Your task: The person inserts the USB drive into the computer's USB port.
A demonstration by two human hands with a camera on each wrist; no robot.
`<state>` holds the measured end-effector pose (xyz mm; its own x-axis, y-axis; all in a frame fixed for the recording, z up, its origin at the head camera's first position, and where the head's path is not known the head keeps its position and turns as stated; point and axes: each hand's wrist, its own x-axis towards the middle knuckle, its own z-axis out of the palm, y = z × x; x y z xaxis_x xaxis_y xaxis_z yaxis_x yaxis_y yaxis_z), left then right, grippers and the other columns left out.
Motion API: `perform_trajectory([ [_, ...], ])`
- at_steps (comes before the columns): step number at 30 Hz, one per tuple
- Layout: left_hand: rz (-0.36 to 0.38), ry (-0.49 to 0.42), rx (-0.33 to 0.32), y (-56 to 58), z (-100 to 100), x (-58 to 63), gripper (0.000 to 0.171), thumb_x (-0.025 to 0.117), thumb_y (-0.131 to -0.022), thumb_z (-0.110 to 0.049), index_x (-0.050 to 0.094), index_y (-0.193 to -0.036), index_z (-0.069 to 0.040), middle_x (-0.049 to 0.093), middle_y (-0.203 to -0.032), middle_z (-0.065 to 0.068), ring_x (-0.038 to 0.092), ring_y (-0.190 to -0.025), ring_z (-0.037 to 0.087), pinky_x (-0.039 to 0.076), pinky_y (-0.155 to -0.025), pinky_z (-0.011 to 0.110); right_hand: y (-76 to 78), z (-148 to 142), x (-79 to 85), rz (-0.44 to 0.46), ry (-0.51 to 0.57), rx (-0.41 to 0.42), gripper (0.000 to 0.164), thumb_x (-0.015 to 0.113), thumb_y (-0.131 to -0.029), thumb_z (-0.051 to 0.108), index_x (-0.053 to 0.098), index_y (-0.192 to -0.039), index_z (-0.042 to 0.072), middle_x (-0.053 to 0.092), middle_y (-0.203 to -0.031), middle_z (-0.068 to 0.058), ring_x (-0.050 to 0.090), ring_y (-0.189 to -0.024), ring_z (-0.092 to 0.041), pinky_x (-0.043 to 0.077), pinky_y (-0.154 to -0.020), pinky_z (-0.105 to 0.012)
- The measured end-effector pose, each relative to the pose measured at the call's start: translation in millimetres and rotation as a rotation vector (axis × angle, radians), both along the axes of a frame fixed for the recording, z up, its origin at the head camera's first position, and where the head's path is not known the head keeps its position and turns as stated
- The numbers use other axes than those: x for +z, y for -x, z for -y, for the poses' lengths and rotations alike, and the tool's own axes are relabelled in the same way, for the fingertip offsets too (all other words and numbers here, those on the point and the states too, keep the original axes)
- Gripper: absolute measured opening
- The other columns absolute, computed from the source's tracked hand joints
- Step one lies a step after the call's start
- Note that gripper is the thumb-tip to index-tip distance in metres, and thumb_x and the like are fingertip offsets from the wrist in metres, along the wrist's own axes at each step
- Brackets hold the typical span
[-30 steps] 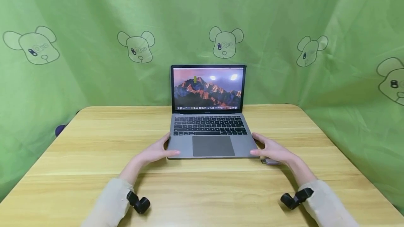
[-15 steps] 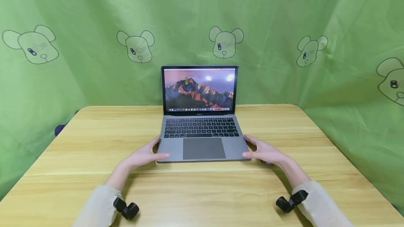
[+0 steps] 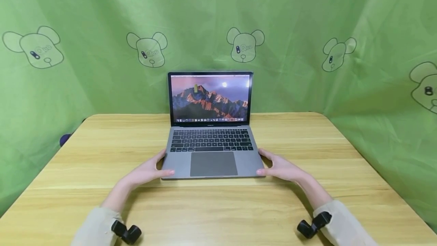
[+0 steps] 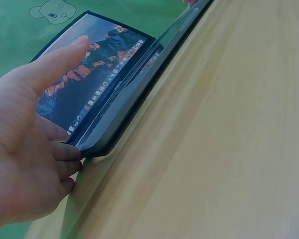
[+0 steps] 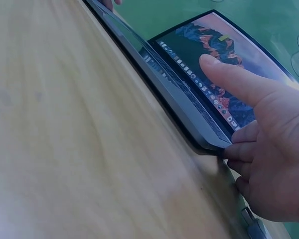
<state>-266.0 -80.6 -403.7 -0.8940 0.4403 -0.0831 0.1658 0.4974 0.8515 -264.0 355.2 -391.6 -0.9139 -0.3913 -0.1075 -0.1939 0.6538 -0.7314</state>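
A grey laptop (image 3: 213, 164) stands with its lid up on the wooden table, its screen (image 3: 209, 98) showing a mountain wallpaper. My left hand (image 3: 146, 170) holds its front left corner, fingers along the side and thumb over the palm rest. On the opposite side, my right hand (image 3: 283, 168) holds the front right corner in the same way. In the left wrist view, the fingertips (image 4: 70, 164) lie right at the laptop's edge. The right wrist view has the fingertips (image 5: 239, 152) at the other corner, with the thumb above the deck.
Beside the right hand lies a small grey piece with a metal plug end (image 5: 254, 226). A wooden table (image 3: 218, 208) carries everything, and a green curtain (image 3: 290, 86) with bear-head prints hangs behind it and along the sides. Black wrist cameras (image 3: 126, 232) sit on both sleeves.
The laptop has slid left and slightly toward me, with both hands moving along at its corners. The small plug piece beside the right hand has gone out of sight in the head view.
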Motion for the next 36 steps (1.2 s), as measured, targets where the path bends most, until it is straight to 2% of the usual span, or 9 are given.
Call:
perform_trajectory([
  [6, -0.023, 0.023, 0.012, 0.1, 0.9, -2.5, 0.1, 0.07, -0.081, -0.038, 0.007, -0.145, 0.006, 0.01, -0.15, 0.025, 0.011, -0.137, 0.04, 0.013, -0.109, 0.053, -1.8, 1.7, -0.7, -0.026, -0.013, -0.007, 0.093, 0.07, -0.081, 0.035, 0.018, -0.142, -0.01, 0.019, -0.148, -0.027, 0.015, -0.135, -0.042, 0.012, -0.109, -0.055],
  [12, -0.036, 0.013, 0.017, -0.9, 0.8, 0.6, 0.098, 0.07, -0.081, -0.034, 0.008, -0.144, 0.009, 0.012, -0.149, 0.027, 0.012, -0.136, 0.041, 0.013, -0.109, 0.053, -0.6, -0.1, -3.6, -0.044, -0.035, -0.009, 0.093, 0.071, -0.08, 0.038, 0.02, -0.143, -0.008, 0.021, -0.148, -0.025, 0.017, -0.135, -0.041, 0.014, -0.108, -0.056],
  [19, -0.018, -0.023, 0.024, -1.9, 0.0, 0.5, 0.097, 0.07, -0.082, -0.031, 0.008, -0.144, 0.009, 0.01, -0.149, 0.027, 0.008, -0.137, 0.041, 0.01, -0.109, 0.053, -0.9, -2.4, -3.3, -0.027, -0.01, 0.005, 0.094, 0.072, -0.079, 0.037, 0.019, -0.144, -0.007, 0.021, -0.149, -0.024, 0.015, -0.136, -0.041, 0.013, -0.108, -0.057],
  [28, -0.036, -0.02, 0.023, -1.2, 1.1, -6.1, 0.096, 0.071, -0.081, -0.03, 0.009, -0.144, 0.009, 0.011, -0.149, 0.027, 0.009, -0.137, 0.04, 0.009, -0.109, 0.053, -2.5, -3.7, -7.7, -0.033, 0.006, 0.0, 0.096, 0.074, -0.077, 0.036, 0.02, -0.144, -0.006, 0.022, -0.148, -0.023, 0.016, -0.135, -0.041, 0.012, -0.107, -0.058],
  [36, -0.036, -0.013, 0.028, -0.3, 2.8, -6.5, 0.096, 0.07, -0.082, -0.03, 0.01, -0.145, 0.008, 0.012, -0.15, 0.025, 0.008, -0.137, 0.04, 0.009, -0.108, 0.055, -1.4, -3.8, -9.3, -0.047, 0.022, 0.021, 0.095, 0.074, -0.077, 0.036, 0.021, -0.144, -0.006, 0.023, -0.148, -0.023, 0.018, -0.135, -0.041, 0.014, -0.108, -0.057],
])
